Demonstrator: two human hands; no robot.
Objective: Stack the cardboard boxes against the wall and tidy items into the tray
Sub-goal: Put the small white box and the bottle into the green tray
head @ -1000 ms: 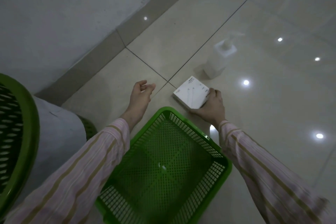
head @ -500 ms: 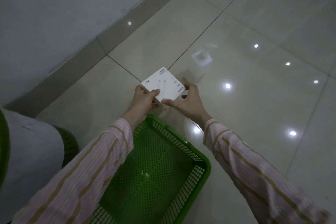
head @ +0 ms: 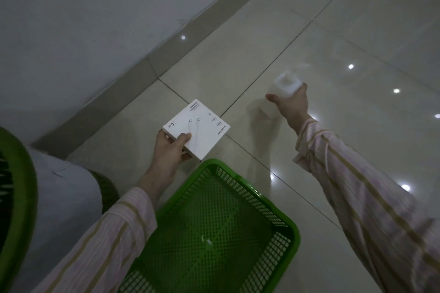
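Floor [head: 238, 54]: green tray [head: 295, 233]; white box [head: 202, 131] in L hand [head: 169, 150].

Glossy beige floor tiles [head: 357, 31] with dark grout lines filled most of the view, mirroring small round spots of light [head: 350, 66]. A grey skirting strip [head: 133, 93] ran diagonally along the foot of a plain pale wall [head: 83, 19]. At the far left curved a green rim [head: 21, 185] with dark mesh, beside a pale grey rounded shape [head: 66, 197]

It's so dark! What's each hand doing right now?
Left hand: holding the white box.
Right hand: at the blurry bottle, grip cannot be told.
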